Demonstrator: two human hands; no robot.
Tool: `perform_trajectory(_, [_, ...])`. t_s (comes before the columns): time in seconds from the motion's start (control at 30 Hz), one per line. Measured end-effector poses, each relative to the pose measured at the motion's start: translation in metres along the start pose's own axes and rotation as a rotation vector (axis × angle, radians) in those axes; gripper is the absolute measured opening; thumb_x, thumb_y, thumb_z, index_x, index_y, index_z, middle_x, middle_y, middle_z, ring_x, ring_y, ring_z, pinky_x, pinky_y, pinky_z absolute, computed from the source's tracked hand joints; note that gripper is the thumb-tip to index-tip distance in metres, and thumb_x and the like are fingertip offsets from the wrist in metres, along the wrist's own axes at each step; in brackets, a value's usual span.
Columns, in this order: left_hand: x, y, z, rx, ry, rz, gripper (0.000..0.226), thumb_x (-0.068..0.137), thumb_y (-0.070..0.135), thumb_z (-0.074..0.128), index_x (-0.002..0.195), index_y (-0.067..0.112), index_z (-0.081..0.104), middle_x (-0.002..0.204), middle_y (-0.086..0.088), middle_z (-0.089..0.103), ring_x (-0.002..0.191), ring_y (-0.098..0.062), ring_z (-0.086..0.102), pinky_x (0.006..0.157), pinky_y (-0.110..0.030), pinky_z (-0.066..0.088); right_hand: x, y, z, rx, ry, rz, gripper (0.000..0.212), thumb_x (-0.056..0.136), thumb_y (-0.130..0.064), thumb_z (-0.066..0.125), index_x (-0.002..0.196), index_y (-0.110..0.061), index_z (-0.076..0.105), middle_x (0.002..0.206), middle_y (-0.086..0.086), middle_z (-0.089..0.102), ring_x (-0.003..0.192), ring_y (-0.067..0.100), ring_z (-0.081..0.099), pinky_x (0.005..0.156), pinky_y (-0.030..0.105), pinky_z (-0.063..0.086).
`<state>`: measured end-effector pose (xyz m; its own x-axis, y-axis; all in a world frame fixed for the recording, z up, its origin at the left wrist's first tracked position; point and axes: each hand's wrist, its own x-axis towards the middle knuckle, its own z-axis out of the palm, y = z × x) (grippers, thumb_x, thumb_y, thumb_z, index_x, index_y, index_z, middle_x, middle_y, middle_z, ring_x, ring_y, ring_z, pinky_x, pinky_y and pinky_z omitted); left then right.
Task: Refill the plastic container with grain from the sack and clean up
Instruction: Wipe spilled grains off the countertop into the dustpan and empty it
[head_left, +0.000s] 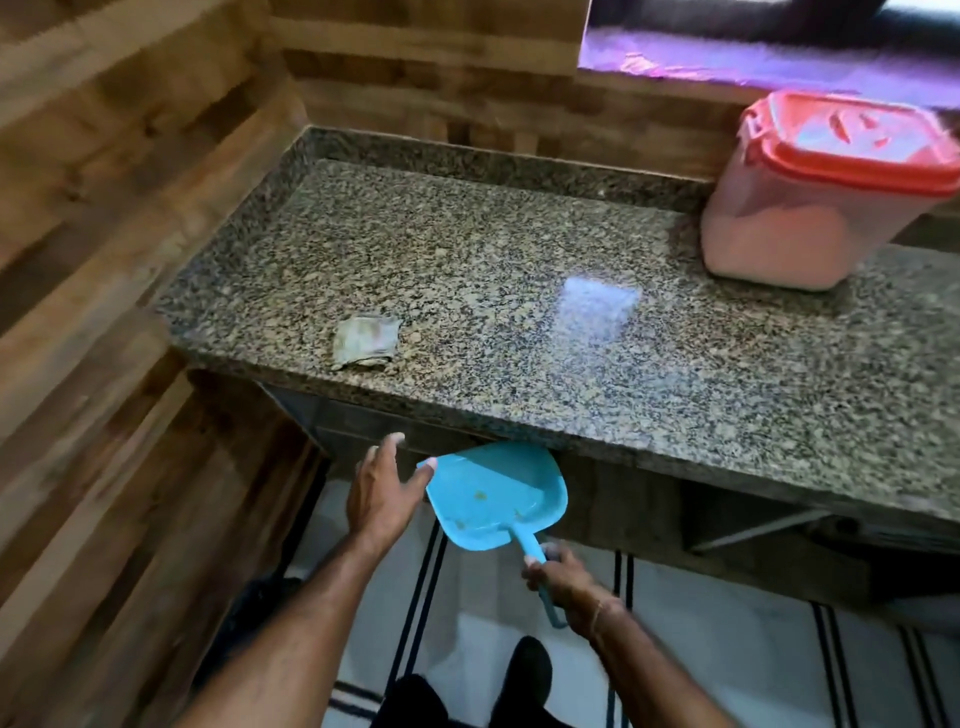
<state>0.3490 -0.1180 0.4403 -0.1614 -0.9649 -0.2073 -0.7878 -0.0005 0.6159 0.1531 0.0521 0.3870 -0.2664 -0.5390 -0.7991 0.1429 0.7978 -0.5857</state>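
A clear plastic container (810, 208) with a red lid stands at the back right of the granite counter (519, 270), lid on, filled partway with pale grain. A blue plastic dustpan (493, 493) is held just below the counter's front edge, with a few grains in it. My right hand (563, 579) grips its handle. My left hand (382, 493) is open, fingers spread, thumb touching the pan's left rim. No sack is in view.
A small folded cloth (366, 340) lies near the counter's front left. Wood-panelled walls close in the left and back. Below the counter are a dark shelf frame (753, 525) and a white floor with black stripes (727, 649). My dark-trousered legs (467, 691) show at the bottom.
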Motion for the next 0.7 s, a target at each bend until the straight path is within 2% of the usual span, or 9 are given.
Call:
perform_trajectory(0.1, [0.032, 0.008, -0.004, -0.018, 0.028, -0.014, 0.065, 0.089, 0.057, 0.064, 0.142, 0.021, 0.049, 0.137, -0.007, 0.056, 0.128, -0.029, 0.052, 0.093, -0.039, 0.046, 0.015, -0.003, 0.0, -0.011, 0.005, 0.006, 0.006, 0.096, -0.013, 0.058, 0.102, -0.014, 0.062, 0.087, 0.006, 0.062, 0.078, 0.015, 0.054, 0.075, 0.029, 0.044])
perform_trajectory(0.23, [0.096, 0.014, -0.016, 0.048, 0.131, 0.03, 0.069, 0.09, 0.058, 0.061, 0.144, 0.017, 0.047, 0.14, -0.012, 0.051, 0.128, -0.033, 0.048, 0.099, -0.044, 0.044, 0.029, -0.017, 0.007, -0.01, 0.047, 0.003, 0.017, 0.099, -0.019, 0.059, 0.109, -0.006, 0.062, 0.086, 0.006, 0.06, 0.076, 0.015, 0.054, 0.069, 0.027, 0.044])
perform_trajectory(0.33, [0.145, 0.021, -0.026, 0.117, 0.175, 0.034, 0.069, 0.093, 0.056, 0.061, 0.147, 0.017, 0.044, 0.152, -0.018, 0.038, 0.138, -0.035, 0.037, 0.108, -0.051, 0.037, 0.031, -0.022, 0.013, -0.013, 0.077, -0.003, 0.013, 0.1, -0.02, 0.058, 0.096, -0.008, 0.061, 0.082, 0.006, 0.06, 0.071, 0.014, 0.054, 0.061, 0.02, 0.044])
perform_trajectory(0.4, [0.178, 0.024, -0.032, 0.158, 0.175, 0.025, 0.068, 0.093, 0.053, 0.063, 0.147, 0.017, 0.043, 0.157, -0.019, 0.029, 0.142, -0.037, 0.03, 0.111, -0.052, 0.033, 0.034, -0.023, 0.02, 0.004, 0.106, 0.011, 0.013, 0.099, -0.021, 0.06, 0.089, -0.012, 0.059, 0.079, 0.005, 0.061, 0.069, 0.014, 0.055, 0.062, 0.022, 0.045])
perform_trajectory(0.5, [0.216, 0.016, -0.031, 0.224, 0.135, 0.01, 0.066, 0.091, 0.05, 0.067, 0.144, 0.019, 0.044, 0.154, -0.019, 0.029, 0.135, -0.039, 0.033, 0.106, -0.05, 0.035, 0.036, -0.021, 0.029, 0.029, 0.144, 0.027, 0.014, 0.097, -0.023, 0.063, 0.088, -0.013, 0.059, 0.076, 0.004, 0.061, 0.069, 0.014, 0.056, 0.068, 0.029, 0.047])
perform_trajectory(0.63, [0.235, -0.002, -0.02, 0.385, 0.071, 0.04, 0.063, 0.091, 0.054, 0.063, 0.144, 0.027, 0.044, 0.146, -0.017, 0.036, 0.125, -0.04, 0.038, 0.099, -0.051, 0.037, 0.034, -0.017, 0.038, 0.064, 0.229, 0.056, 0.013, 0.099, -0.018, 0.061, 0.089, -0.009, 0.058, 0.076, 0.005, 0.061, 0.068, 0.015, 0.056, 0.063, 0.023, 0.047])
perform_trajectory(0.7, [0.238, -0.007, -0.017, 0.42, 0.055, 0.116, 0.058, 0.093, 0.048, 0.064, 0.145, 0.031, 0.046, 0.141, -0.015, 0.042, 0.119, -0.037, 0.042, 0.092, -0.046, 0.039, 0.034, -0.009, 0.042, 0.086, 0.255, 0.072, 0.015, 0.099, -0.018, 0.062, 0.09, -0.007, 0.059, 0.076, 0.005, 0.062, 0.068, 0.015, 0.057, 0.066, 0.025, 0.049])
